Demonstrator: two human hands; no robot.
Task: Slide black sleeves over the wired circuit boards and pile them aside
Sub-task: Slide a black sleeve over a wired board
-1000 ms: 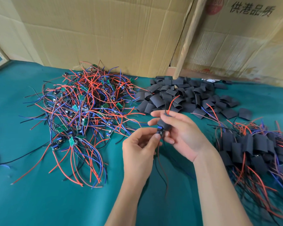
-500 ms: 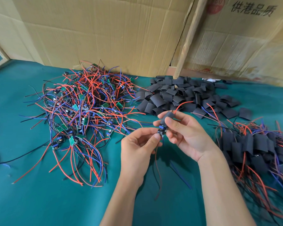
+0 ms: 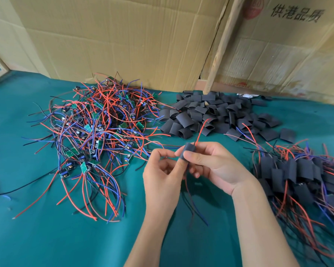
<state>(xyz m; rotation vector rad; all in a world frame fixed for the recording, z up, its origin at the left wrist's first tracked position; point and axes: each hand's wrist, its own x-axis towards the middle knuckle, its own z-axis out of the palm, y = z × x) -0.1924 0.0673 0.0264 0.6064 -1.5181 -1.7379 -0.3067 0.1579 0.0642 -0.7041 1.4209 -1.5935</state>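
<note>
Between both hands, mid-table, is a black sleeve (image 3: 187, 149) fitted over a wired board; a red wire rises from its top and dark and blue wires hang below. My right hand (image 3: 214, 164) pinches the sleeve with thumb and fingers. My left hand (image 3: 162, 174) is curled against the sleeve's lower end, where the wires come out. A tangle of bare green boards with red, blue and black wires (image 3: 96, 135) lies to the left. Loose black sleeves (image 3: 216, 114) are heaped behind. Sleeved boards (image 3: 297, 170) are piled at the right.
The green cloth table (image 3: 46, 237) runs to cardboard boxes (image 3: 123, 35) along the back. A wooden stick (image 3: 220, 45) leans between the boxes. Long loose wires trail toward the front left edge.
The sleeve has slid down over the board, whose blue end no longer shows. Both hands rose slightly toward the sleeve heap.
</note>
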